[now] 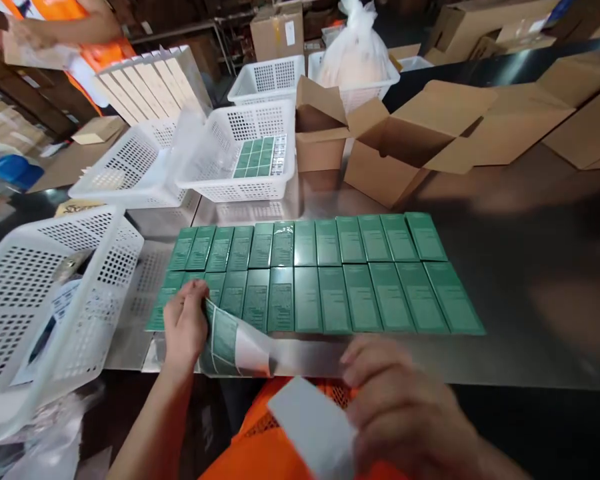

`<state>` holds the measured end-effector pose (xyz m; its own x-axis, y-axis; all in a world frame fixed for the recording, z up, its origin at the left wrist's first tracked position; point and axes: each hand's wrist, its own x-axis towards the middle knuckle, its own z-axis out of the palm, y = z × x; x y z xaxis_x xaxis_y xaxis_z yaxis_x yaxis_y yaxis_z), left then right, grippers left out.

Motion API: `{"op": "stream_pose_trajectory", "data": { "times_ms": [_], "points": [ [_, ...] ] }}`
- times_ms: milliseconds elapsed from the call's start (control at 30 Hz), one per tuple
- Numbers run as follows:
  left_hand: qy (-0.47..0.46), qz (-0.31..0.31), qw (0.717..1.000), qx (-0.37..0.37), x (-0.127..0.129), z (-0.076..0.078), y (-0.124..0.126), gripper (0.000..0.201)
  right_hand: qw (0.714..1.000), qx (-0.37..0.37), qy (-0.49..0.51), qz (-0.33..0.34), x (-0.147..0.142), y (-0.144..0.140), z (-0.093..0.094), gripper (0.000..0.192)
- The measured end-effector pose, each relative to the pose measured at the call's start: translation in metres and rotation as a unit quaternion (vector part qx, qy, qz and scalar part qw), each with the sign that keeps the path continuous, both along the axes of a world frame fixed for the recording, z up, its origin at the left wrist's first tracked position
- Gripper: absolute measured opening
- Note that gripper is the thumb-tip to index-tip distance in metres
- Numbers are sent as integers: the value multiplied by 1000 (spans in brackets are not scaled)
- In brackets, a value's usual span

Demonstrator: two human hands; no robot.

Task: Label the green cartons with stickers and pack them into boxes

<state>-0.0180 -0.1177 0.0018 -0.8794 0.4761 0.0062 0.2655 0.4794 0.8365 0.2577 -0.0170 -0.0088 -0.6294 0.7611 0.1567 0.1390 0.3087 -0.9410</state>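
My left hand pinches a sheet of green labels by its upper left edge; the sheet curls and its white part faces right. My right hand, blurred by motion, is closed on a piece of white paper low in front of my orange vest. Whether that paper is backing or something else I cannot tell. Just beyond both hands, two rows of green boxes lie side by side on the metal table. My left hand and its sheet cover part of the nearer row's left end.
A white basket behind the boxes holds more green label sheets. Another white basket stands at the left. Open cardboard boxes line the back right. A person in orange stands at the far left.
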Motion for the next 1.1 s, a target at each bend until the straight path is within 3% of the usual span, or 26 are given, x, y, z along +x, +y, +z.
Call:
{"op": "stream_pose_trajectory", "data": {
  "times_ms": [200, 300, 433, 600, 867, 1100],
  "points": [
    [-70, -228, 967, -87, 34, -6, 1, 40, 997, -60, -47, 12, -41, 67, 11, 22],
    [-92, -295, 945, -111, 52, -6, 5, 40, 988, -121, -52, 77, -54, 93, 7, 16],
    [-115, -366, 911, -150, 65, -7, 12, 37, 978, -172, -28, 115, -62, 100, 0, 7],
    [-70, -387, 905, -161, 71, -17, 19, 35, 978, -170, -59, 102, -67, 91, -7, 5],
    [-47, -372, 897, -233, 78, -20, 28, 36, 986, 46, -156, 27, -73, 85, -26, 6],
    [-36, -383, 880, -278, 77, -22, 38, 37, 979, 65, -192, 32, -76, 87, -34, 9]
  ]
}}
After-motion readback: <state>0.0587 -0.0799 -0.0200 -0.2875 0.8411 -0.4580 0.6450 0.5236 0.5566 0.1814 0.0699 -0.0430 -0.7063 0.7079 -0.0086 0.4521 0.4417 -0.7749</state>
